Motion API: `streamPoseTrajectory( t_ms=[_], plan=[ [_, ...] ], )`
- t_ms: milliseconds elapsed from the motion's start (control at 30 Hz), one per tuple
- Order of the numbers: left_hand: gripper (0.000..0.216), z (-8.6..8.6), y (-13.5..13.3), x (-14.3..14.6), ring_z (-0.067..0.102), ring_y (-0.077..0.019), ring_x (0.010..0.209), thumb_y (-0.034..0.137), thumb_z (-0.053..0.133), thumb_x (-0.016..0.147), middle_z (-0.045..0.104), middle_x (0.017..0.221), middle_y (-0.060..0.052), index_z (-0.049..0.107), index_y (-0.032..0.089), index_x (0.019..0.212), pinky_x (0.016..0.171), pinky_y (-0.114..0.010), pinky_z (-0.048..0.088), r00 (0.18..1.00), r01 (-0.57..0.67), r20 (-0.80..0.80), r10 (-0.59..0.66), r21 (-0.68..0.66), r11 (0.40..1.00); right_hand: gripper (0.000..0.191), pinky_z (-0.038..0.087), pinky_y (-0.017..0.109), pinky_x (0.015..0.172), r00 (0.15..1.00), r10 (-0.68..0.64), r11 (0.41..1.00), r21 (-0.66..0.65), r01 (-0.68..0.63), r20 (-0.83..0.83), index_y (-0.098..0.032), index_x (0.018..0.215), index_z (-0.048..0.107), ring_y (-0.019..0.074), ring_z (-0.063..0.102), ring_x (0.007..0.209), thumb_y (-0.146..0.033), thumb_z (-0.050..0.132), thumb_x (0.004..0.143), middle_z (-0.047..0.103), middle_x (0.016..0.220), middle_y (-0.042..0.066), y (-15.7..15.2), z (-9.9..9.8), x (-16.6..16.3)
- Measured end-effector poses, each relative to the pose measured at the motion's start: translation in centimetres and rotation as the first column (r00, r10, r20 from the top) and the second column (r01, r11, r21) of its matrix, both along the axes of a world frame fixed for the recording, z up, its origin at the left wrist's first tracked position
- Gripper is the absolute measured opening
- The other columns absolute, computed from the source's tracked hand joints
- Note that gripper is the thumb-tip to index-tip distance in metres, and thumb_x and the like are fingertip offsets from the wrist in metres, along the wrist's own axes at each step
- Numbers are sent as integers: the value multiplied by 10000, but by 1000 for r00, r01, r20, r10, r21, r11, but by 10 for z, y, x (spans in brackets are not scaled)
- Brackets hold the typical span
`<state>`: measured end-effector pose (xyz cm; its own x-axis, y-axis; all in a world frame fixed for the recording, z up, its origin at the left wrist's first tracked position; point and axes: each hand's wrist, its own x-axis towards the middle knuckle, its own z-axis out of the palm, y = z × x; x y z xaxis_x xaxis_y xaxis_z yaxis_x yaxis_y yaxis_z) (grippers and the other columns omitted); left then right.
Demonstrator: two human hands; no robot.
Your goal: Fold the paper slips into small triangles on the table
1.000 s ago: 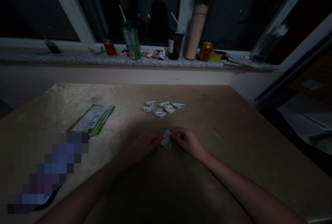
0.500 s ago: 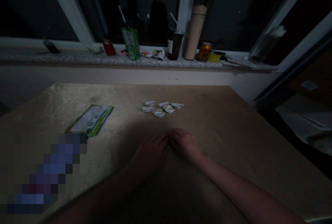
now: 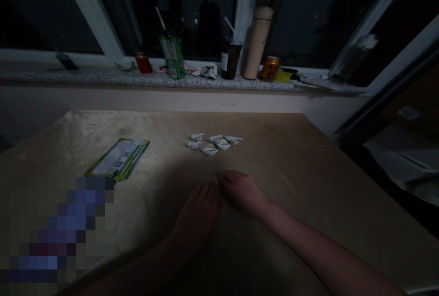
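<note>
My left hand [image 3: 199, 207] and my right hand [image 3: 242, 191] lie side by side, palms down, on the brown table [image 3: 308, 168]. Their fingers are pressed together over a small folded green-and-white paper piece [image 3: 216, 181], of which only a sliver shows between the fingertips. Just beyond the hands lies a cluster of several small folded paper pieces [image 3: 212, 143] of the same print. A flat stack of green-and-white leaflets [image 3: 118, 159] lies to the left.
A blurred-out patch [image 3: 58, 232] covers the table's near left. On the window sill [image 3: 85, 76] behind stand a green cup with a straw [image 3: 172, 54], a dark cup [image 3: 230, 60], a tall beige tumbler [image 3: 255, 42], a can [image 3: 270, 68] and a red jar [image 3: 143, 63].
The folded paper was plainly visible between my fingertips a second ago. Both hands have since closed down flat over it, and the left hand has turned to point further forward.
</note>
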<state>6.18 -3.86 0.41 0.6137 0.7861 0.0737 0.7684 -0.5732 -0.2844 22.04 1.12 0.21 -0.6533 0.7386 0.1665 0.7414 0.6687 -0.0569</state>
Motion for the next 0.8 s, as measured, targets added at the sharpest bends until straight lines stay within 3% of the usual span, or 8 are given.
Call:
streamPoseTrajectory(
  t_ms=[133, 367, 467, 633, 800],
  plan=[
    [359, -1, 0, 0, 561, -285, 1108, 154, 440, 902, 580, 1251, -182, 578, 57, 1219, 954, -415, 401, 999, 24, 39, -25, 9, 1000, 245, 410, 339, 789, 999, -17, 999, 32, 18, -32, -143, 1116, 582, 228, 536, 924, -202, 473, 905, 614, 988, 110, -5, 0, 3],
    [301, 13, 9, -14, 564, -253, 1054, 220, 426, 929, 650, 1134, -115, 625, 119, 1132, 1044, -477, 281, 973, 52, 225, -43, -34, 998, 339, 295, 439, 1036, 983, 86, 995, 70, -75, -165, -179, 1238, 538, 250, 380, 1243, -213, 470, 908, 508, 1312, 120, -8, -6, 10],
    [331, 15, 12, -28, 521, -280, 1105, 292, 438, 921, 616, 1182, -112, 605, 143, 1165, 1005, -477, 321, 959, 12, 282, -7, -17, 1000, 344, 258, 469, 1068, 980, 77, 997, 40, -70, -183, -188, 1241, 541, 247, 358, 1276, -222, 464, 908, 503, 1322, 113, -6, -8, 12],
    [390, 8, 15, -42, 451, -291, 1204, 330, 418, 929, 547, 1289, -113, 554, 154, 1250, 1049, -486, 256, 973, 69, 224, -61, -30, 997, 354, 230, 482, 1088, 980, 65, 998, -6, -68, -189, -192, 1258, 532, 237, 354, 1290, -236, 443, 918, 492, 1331, 111, -6, -8, 12],
    [397, 9, 18, -39, 461, -285, 1210, 308, 359, 956, 566, 1267, -145, 580, 102, 1213, 1083, -480, 198, 979, 138, 156, -133, -23, 990, 375, 197, 496, 1102, 985, 41, 999, -10, -43, -168, -203, 1290, 504, 237, 347, 1301, -277, 441, 927, 469, 1358, 112, -10, -5, 14]
  ],
)
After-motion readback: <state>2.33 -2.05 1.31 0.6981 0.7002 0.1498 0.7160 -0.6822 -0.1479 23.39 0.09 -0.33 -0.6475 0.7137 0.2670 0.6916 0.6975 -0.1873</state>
